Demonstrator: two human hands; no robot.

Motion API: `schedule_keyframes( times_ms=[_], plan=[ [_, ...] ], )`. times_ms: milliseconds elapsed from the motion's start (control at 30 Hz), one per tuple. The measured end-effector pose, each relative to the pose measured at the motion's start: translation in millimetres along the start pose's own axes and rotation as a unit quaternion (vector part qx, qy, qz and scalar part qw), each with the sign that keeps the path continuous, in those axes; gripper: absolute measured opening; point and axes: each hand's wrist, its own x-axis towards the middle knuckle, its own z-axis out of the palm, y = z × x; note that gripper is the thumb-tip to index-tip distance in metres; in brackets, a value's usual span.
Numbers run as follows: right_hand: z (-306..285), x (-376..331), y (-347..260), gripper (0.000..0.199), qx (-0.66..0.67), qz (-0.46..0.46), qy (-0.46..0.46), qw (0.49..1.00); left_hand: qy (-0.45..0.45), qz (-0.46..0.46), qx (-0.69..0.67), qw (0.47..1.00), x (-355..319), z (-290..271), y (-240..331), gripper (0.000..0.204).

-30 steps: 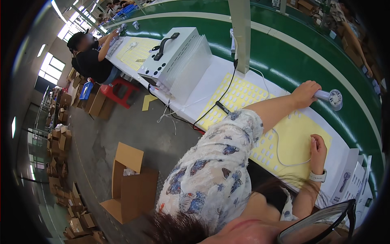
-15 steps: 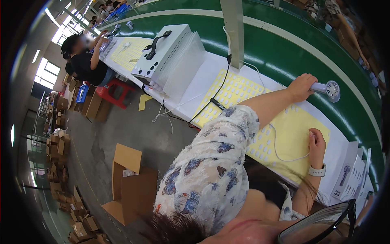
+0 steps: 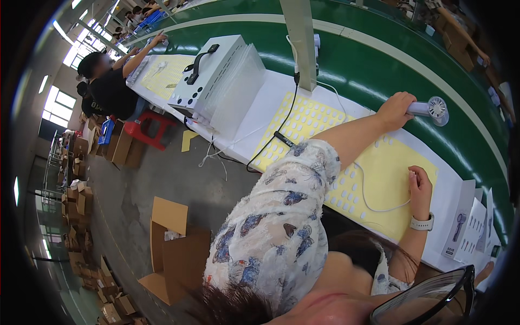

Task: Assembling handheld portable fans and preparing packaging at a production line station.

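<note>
A mat (image 3: 379, 179) lies on the bench (image 3: 254, 135), with the belt (image 3: 379, 65) behind it. The left hand (image 3: 395, 111) grips a fan (image 3: 430, 110) over the belt's edge; the right hand (image 3: 420, 187) rests on the mat. A box (image 3: 216, 76) stands left; leaflets (image 3: 468, 227) lie right.

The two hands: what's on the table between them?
In the head view, between left hand and right hand: yellow mat, white dots, thin white cord.

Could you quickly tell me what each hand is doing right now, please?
Left hand: closed around the small fan.
Right hand: fingers on the yellow sheet, at the white cable.
</note>
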Motion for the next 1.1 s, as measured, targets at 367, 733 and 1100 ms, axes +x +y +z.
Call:
schedule_keyframes(
  times_ms=[367,733,1100],
  plan=[
    [-0.2,0.6,1.0,0.013,0.001,-0.006,-0.001,1.000,-0.009,-0.026,-0.016,1.000,0.2,-4.8,4.2,0.043],
    [-0.7,-3.0,11.6,0.013,0.016,-0.022,0.033,0.999,0.046,-0.129,-0.102,0.985,6.9,5.4,-6.5,0.073],
    [-6.6,3.0,14.5,0.012,0.031,-0.044,0.037,0.998,0.114,-0.347,-0.361,0.858,47.2,-41.9,-38.5,0.040]
  ],
)
